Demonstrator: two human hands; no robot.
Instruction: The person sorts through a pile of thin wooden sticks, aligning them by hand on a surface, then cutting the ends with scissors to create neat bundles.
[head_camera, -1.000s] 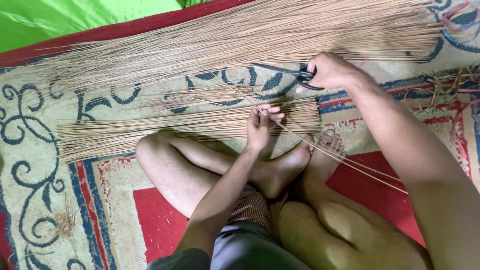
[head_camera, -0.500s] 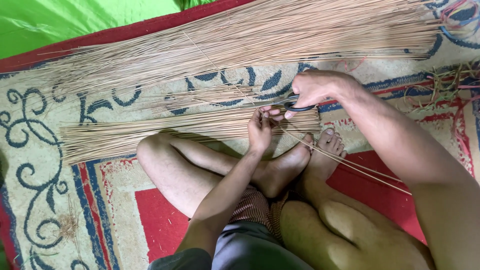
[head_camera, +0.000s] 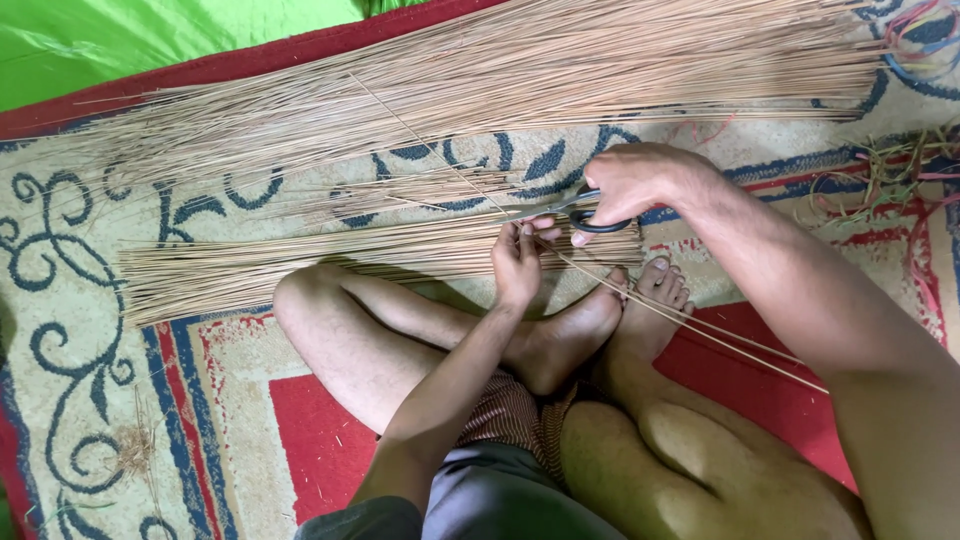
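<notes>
I sit cross-legged on a patterned carpet (head_camera: 90, 330). My right hand (head_camera: 640, 180) grips black-handled scissors (head_camera: 585, 212), blades pointing left toward my left hand. My left hand (head_camera: 518, 262) pinches a few thin tan sticks (head_camera: 700, 325) that run diagonally from upper left, past my fingers, down to the right over my feet. The scissor blades meet those sticks just above my left fingers. A flat bundle of short-cut sticks (head_camera: 300, 265) lies in front of my knees. A large heap of long sticks (head_camera: 480, 90) lies farther away.
A green sheet (head_camera: 150, 40) covers the floor beyond the carpet's red border. Loose coloured strips and scraps (head_camera: 890, 170) lie at the right edge. A small tuft of fibre debris (head_camera: 135, 450) sits on the carpet at lower left.
My right hand has carried the scissors from the far sticks down and left until the blades reach the sticks held by my left hand. My left hand stayed in place.
</notes>
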